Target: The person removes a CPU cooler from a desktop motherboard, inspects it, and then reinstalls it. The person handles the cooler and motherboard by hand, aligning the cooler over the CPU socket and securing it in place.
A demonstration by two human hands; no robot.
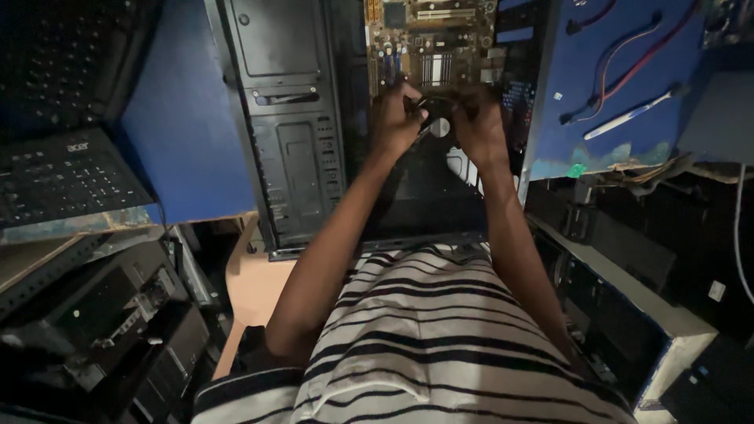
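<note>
— What are they at, from where you stand?

— Both hands are up inside the open black metal computer case (408, 180) lying in front of them. The left hand (395, 119) and the right hand (477, 126) close on the same thing, a small black round cooling fan with a pale hub (440, 126), just below the brown circuit board with its ribbed silver heatsink (430, 47).

— Holding it, or just touching?

— Holding, I'd say. Each grip is curled tight, fingers pinching the fan's rim from either side. It's dim, so I can't tell whether the fan sits on the board or is lifted clear.

— So what step is this?

— My guess is seating or freeing that fan at the heatsink. The next move calls for keeping it level and square over the fins, with even pressure from both sides.

— Anything else about?

— A white-handled toothbrush (628, 118) and red and blue cables (628, 59) lie on the blue counter (581, 86) to the right. A dark laptop keyboard (63, 180) sits well apart on the left.
</note>
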